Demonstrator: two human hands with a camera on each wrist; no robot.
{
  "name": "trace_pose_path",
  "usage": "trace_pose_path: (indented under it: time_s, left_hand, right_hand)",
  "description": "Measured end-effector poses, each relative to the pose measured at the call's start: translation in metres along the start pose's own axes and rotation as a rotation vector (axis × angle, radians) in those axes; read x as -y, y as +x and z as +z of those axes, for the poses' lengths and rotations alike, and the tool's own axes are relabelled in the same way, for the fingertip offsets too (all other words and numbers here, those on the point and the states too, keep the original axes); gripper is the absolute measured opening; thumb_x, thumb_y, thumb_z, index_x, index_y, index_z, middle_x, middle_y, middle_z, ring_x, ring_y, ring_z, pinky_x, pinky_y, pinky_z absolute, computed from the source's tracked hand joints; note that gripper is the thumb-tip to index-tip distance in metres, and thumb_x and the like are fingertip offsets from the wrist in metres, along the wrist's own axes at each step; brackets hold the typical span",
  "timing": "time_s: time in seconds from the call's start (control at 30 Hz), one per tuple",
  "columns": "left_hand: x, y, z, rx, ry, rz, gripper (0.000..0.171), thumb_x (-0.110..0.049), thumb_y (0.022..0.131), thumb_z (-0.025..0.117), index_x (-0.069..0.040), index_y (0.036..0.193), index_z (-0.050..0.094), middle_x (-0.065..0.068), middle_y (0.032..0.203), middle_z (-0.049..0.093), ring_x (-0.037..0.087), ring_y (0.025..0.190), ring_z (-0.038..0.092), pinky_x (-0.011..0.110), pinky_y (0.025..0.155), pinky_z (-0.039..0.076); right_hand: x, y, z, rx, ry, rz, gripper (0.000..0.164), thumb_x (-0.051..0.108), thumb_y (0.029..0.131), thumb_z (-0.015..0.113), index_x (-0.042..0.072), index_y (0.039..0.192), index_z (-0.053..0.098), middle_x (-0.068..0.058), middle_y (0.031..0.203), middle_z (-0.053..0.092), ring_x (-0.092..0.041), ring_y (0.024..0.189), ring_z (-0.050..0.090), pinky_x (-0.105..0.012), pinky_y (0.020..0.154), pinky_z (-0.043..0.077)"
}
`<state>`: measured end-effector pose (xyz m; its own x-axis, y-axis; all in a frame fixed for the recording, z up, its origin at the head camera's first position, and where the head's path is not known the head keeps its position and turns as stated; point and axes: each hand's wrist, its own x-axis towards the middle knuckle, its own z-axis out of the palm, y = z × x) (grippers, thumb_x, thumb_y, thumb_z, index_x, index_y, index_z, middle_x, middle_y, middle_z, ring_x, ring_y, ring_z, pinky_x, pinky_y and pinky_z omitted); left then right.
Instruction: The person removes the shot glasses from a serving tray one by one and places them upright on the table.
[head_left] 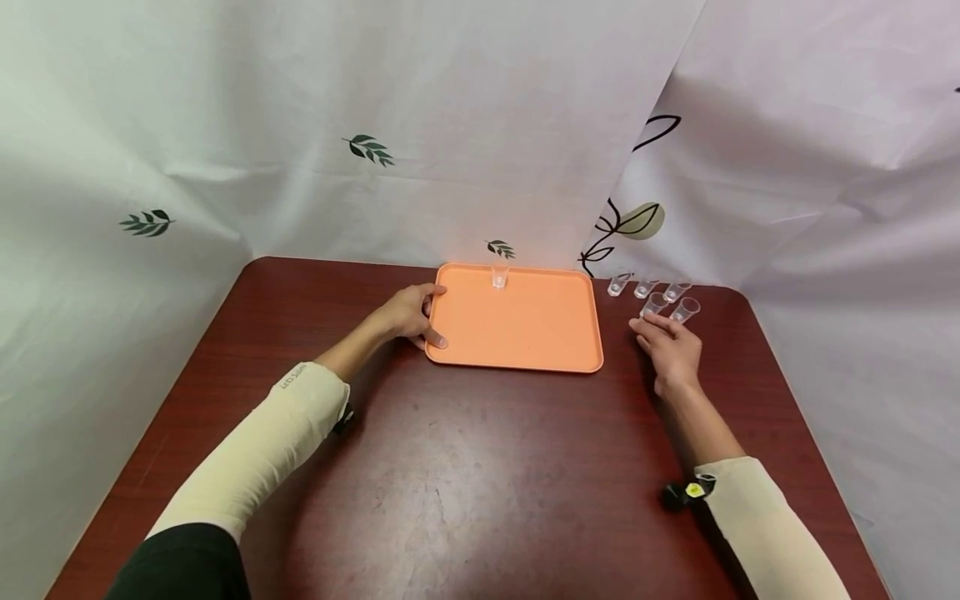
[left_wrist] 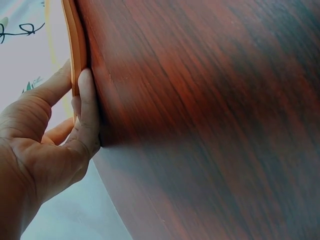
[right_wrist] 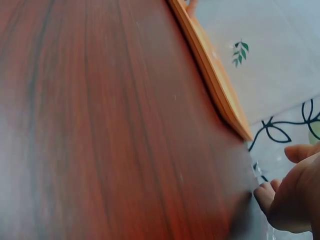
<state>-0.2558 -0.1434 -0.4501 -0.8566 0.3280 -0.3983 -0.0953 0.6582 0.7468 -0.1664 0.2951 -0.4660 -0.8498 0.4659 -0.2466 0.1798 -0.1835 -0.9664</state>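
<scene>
An orange tray (head_left: 517, 321) lies flat near the back edge of the table. My left hand (head_left: 408, 317) grips its left rim, and the left wrist view shows fingers (left_wrist: 87, 100) against the tray's edge (left_wrist: 75, 45). One small clear plastic cup (head_left: 499, 277) stands on the tray near its far rim. To the tray's right, several more clear cups (head_left: 677, 290) are grouped on the table. My right hand (head_left: 671, 346) is at the nearest cups, fingertips beside one clear cup (head_left: 655, 303). In the right wrist view, the thumb and fingers (right_wrist: 265, 195) look apart.
The dark reddish-brown wooden table (head_left: 480, 483) reaches toward me. White cloth (head_left: 315, 100) with printed leaves hangs behind the table and at its sides. Small dark devices (head_left: 675, 497) are strapped at the wrists over pale sleeves (head_left: 772, 525).
</scene>
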Motion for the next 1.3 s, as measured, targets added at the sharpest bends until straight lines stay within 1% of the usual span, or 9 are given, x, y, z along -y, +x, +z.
trace_pose_path:
  time_s: [0.1, 0.23, 0.33, 0.53, 0.7, 0.87, 1.07, 1.2, 1.3]
  left_hand:
    - [-0.001, 0.0, -0.001, -0.001, 0.004, 0.006, 0.117, 0.003, 0.081, 0.101, -0.014, 0.177, 0.036, 0.017, 0.119, 0.047, 0.018, 0.067, 0.069, 0.035, 0.063, 0.073]
    - [-0.001, 0.001, -0.002, 0.002, 0.012, 0.009, 0.116, 0.003, 0.083, 0.1, -0.014, 0.178, 0.035, 0.019, 0.122, 0.048, 0.019, 0.068, 0.07, 0.035, 0.063, 0.073]
    - [-0.001, 0.001, -0.003, 0.006, 0.013, 0.012, 0.116, 0.002, 0.083, 0.1, -0.013, 0.178, 0.034, 0.02, 0.124, 0.049, 0.02, 0.07, 0.07, 0.035, 0.063, 0.073]
    - [-0.001, 0.001, -0.003, 0.011, -0.002, 0.016, 0.118, 0.001, 0.082, 0.101, -0.012, 0.178, 0.034, 0.02, 0.123, 0.049, 0.019, 0.071, 0.071, 0.034, 0.063, 0.073]
    - [-0.001, 0.002, -0.002, 0.006, 0.003, 0.022, 0.117, 0.001, 0.081, 0.101, -0.011, 0.177, 0.035, 0.02, 0.121, 0.049, 0.019, 0.071, 0.069, 0.034, 0.063, 0.072]
    - [-0.002, 0.002, -0.002, 0.0, 0.02, 0.028, 0.116, 0.001, 0.082, 0.101, -0.012, 0.177, 0.035, 0.021, 0.124, 0.051, 0.019, 0.072, 0.069, 0.033, 0.063, 0.072]
    - [-0.001, 0.001, -0.001, 0.003, 0.011, 0.025, 0.118, 0.001, 0.082, 0.101, -0.011, 0.178, 0.033, 0.022, 0.124, 0.051, 0.019, 0.07, 0.069, 0.034, 0.062, 0.072]
    - [0.0, 0.002, 0.0, -0.002, 0.006, 0.022, 0.118, 0.002, 0.08, 0.101, -0.011, 0.177, 0.035, 0.021, 0.122, 0.051, 0.018, 0.068, 0.068, 0.032, 0.06, 0.071]
    - [0.0, 0.002, 0.0, -0.006, 0.01, 0.022, 0.119, 0.002, 0.079, 0.102, -0.01, 0.177, 0.036, 0.021, 0.12, 0.051, 0.017, 0.066, 0.068, 0.032, 0.059, 0.071]
  right_hand:
    - [-0.001, 0.0, 0.011, 0.048, -0.014, -0.018, 0.036, 0.007, 0.097, 0.088, 0.0, 0.131, 0.077, 0.011, 0.102, 0.081, 0.002, 0.088, 0.079, -0.017, 0.096, 0.069]
    - [-0.002, 0.001, 0.027, 0.119, 0.005, -0.053, 0.042, 0.006, 0.098, 0.088, -0.006, 0.135, 0.073, 0.011, 0.093, 0.084, 0.0, 0.089, 0.081, -0.022, 0.099, 0.069]
    - [-0.001, 0.002, 0.04, 0.165, 0.007, -0.072, 0.045, 0.004, 0.099, 0.086, -0.011, 0.139, 0.07, 0.011, 0.091, 0.085, -0.001, 0.092, 0.082, -0.023, 0.1, 0.07]
    - [0.002, 0.004, 0.064, 0.208, -0.023, -0.09, 0.05, 0.0, 0.1, 0.082, -0.016, 0.145, 0.065, 0.012, 0.09, 0.084, -0.002, 0.09, 0.081, -0.024, 0.097, 0.071]
    - [0.002, 0.006, 0.083, 0.235, -0.026, -0.085, 0.051, 0.002, 0.1, 0.083, -0.016, 0.145, 0.065, 0.013, 0.088, 0.082, -0.001, 0.09, 0.08, -0.023, 0.093, 0.07]
    - [0.0, 0.007, 0.1, 0.255, -0.033, -0.087, 0.049, 0.002, 0.099, 0.083, -0.016, 0.142, 0.067, 0.012, 0.092, 0.082, -0.001, 0.09, 0.08, -0.02, 0.09, 0.07]
    - [-0.006, 0.004, 0.117, 0.29, -0.071, -0.086, 0.047, 0.002, 0.1, 0.083, -0.014, 0.141, 0.069, 0.012, 0.094, 0.079, 0.0, 0.09, 0.077, -0.019, 0.089, 0.069]
    - [-0.008, 0.002, 0.129, 0.297, -0.111, -0.081, 0.045, 0.005, 0.1, 0.083, -0.011, 0.14, 0.072, 0.012, 0.096, 0.077, -0.001, 0.092, 0.077, -0.024, 0.094, 0.07]
    - [-0.008, 0.001, 0.139, 0.305, -0.14, -0.071, 0.046, 0.006, 0.101, 0.084, -0.009, 0.142, 0.072, 0.002, 0.11, 0.079, -0.002, 0.096, 0.075, -0.031, 0.103, 0.07]
